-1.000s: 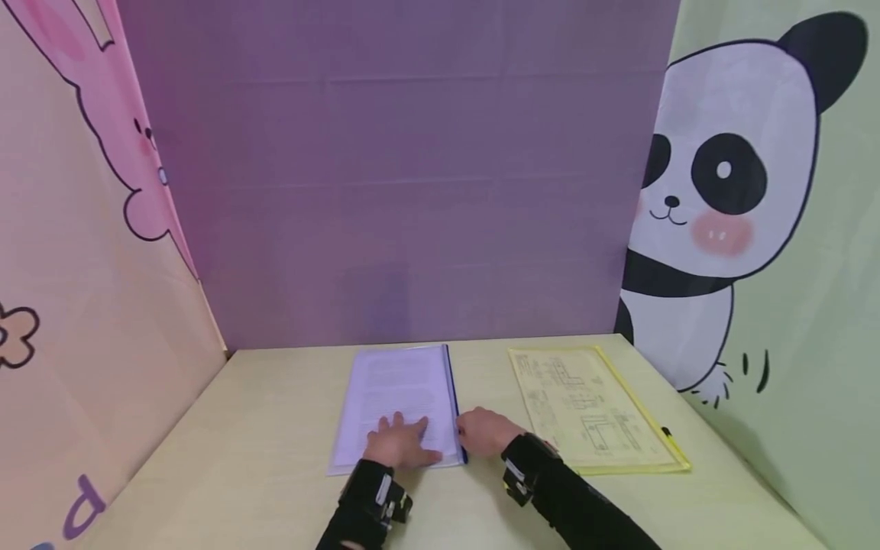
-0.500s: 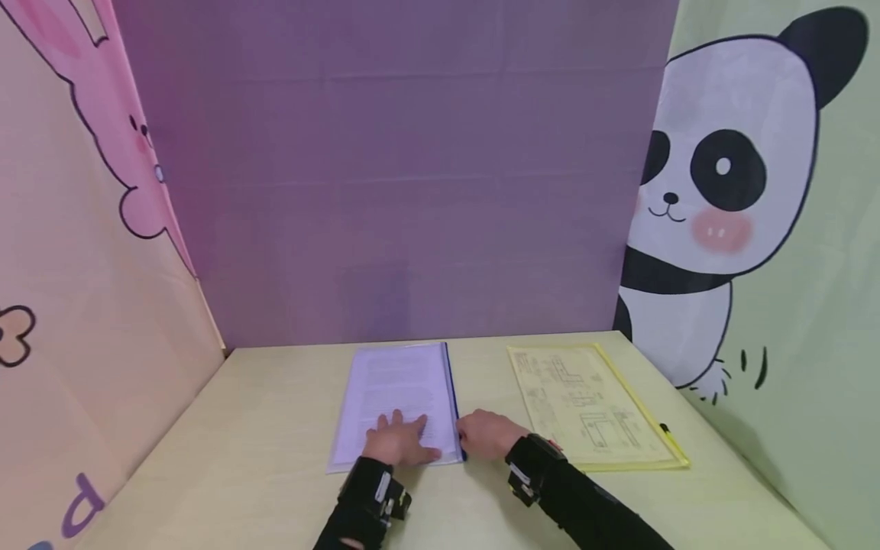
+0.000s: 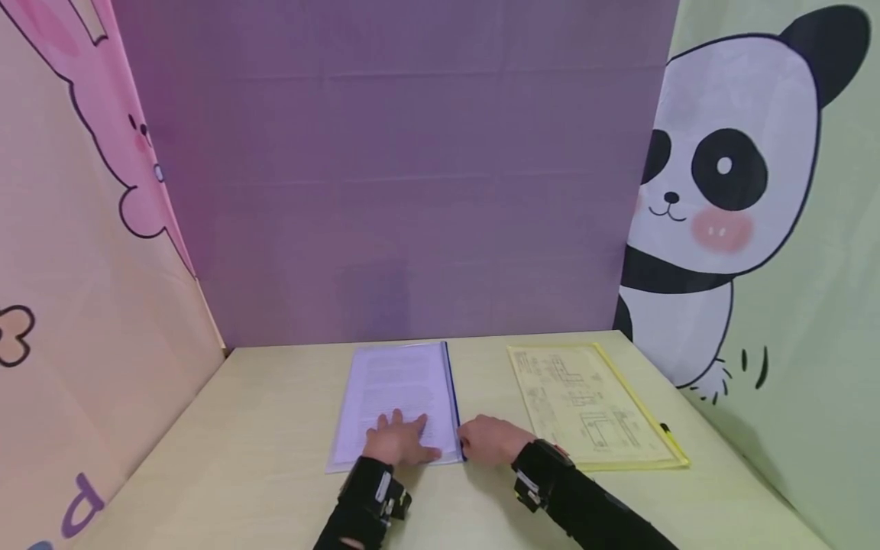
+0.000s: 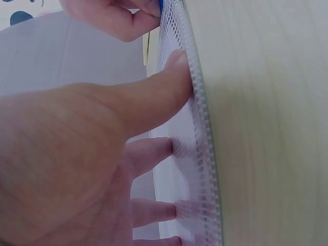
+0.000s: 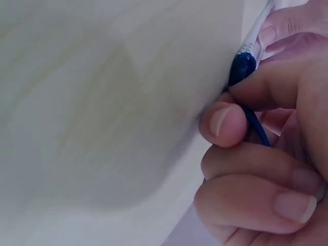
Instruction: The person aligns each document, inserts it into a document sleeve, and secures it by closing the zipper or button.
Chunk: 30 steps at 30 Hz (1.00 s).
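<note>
A mesh document pouch (image 3: pixel 399 382) with printed paper inside lies flat on the table, a dark blue zipper edge (image 3: pixel 450 382) along its right side. Spread fingers of my left hand (image 3: pixel 400 443) press on its near part. In the left wrist view the thumb (image 4: pixel 177 77) rests on the mesh beside the pale near border. My right hand (image 3: pixel 496 441) is at the near right corner. Its thumb and curled index finger pinch the blue edge (image 5: pixel 242 69), seen in the right wrist view. Fingers cover the exact spot, so a zipper pull cannot be made out.
A yellow-trimmed pouch (image 3: pixel 591 405) holding a sheet of line drawings lies on the right of the table (image 3: pixel 261 435). A small black-ended yellow piece (image 3: pixel 668 434) shows at its right edge. A purple wall panel (image 3: pixel 412 191) stands behind, with cartoon-printed side walls.
My right hand and forearm have shifted slightly right and toward me, still at the pouch's corner. The left hand stays in place on the pouch.
</note>
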### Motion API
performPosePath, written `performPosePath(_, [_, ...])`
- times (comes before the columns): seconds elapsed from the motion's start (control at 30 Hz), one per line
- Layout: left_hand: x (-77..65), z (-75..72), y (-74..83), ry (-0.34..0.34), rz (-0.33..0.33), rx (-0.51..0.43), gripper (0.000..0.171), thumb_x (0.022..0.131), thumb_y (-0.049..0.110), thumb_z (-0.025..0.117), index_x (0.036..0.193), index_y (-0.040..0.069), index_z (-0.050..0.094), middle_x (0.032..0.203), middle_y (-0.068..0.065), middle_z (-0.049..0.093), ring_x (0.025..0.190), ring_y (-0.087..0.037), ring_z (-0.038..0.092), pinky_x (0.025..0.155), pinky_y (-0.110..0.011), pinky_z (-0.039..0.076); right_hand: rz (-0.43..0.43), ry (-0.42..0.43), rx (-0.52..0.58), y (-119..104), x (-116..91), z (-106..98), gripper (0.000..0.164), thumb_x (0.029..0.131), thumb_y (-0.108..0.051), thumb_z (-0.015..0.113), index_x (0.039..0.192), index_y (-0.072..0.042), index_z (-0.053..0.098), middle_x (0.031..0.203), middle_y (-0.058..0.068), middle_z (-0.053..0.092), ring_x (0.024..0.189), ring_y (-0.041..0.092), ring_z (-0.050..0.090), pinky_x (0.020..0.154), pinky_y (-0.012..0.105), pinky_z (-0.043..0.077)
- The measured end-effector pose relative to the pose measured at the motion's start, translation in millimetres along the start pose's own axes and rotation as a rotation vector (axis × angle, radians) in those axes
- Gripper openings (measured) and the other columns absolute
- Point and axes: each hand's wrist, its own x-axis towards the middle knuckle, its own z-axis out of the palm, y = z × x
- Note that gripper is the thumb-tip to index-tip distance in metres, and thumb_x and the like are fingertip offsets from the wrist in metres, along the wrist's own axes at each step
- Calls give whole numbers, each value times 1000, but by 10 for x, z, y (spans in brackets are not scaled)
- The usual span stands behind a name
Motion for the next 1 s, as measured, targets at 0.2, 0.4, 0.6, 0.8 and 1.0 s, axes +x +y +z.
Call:
performPosePath(0.2, [0, -11, 6, -2, -1, -3, 70, 88, 48, 75, 147, 14, 56, 154, -33, 36, 143, -57, 26, 110, -72, 26, 17, -11, -36, -45, -36, -9, 15, 97, -11, 63, 82, -13, 62, 71, -4, 50, 60, 11, 45, 57, 27, 39])
performPosePath(0.4, [4, -3, 0, 3, -1, -4, 70, 88, 48, 75, 146, 14, 56, 154, -33, 36, 143, -57, 26, 109, -72, 26, 8, -20, -58, -54, -66, 2, 16, 98, -13, 63, 82, -15, 62, 71, -4, 50, 62, 11, 46, 60, 27, 39])
performPosePath(0.6, [9, 8, -6, 7, -3, -7, 70, 87, 48, 76, 146, 15, 56, 154, -33, 36, 142, -57, 26, 109, -73, 26, -21, -26, -65, -41, -104, 20, 15, 98, -13, 64, 83, -15, 64, 72, -6, 50, 63, 11, 46, 60, 27, 40])
performPosePath(0.8, [17, 13, -10, 9, -2, -5, 70, 87, 48, 76, 146, 15, 57, 154, -33, 36, 142, -57, 27, 109, -73, 26, -38, -24, -58, -28, -132, 42, 16, 97, -11, 64, 82, -15, 62, 71, -6, 50, 62, 10, 45, 59, 27, 40])
performPosePath(1.0, [10, 4, -7, 10, 4, -7, 70, 87, 48, 75, 146, 14, 57, 153, -34, 36, 142, -58, 27, 109, -73, 26, -37, -32, -55, -38, -158, 25, 16, 97, -11, 63, 82, -15, 62, 71, -7, 50, 61, 10, 45, 59, 26, 40])
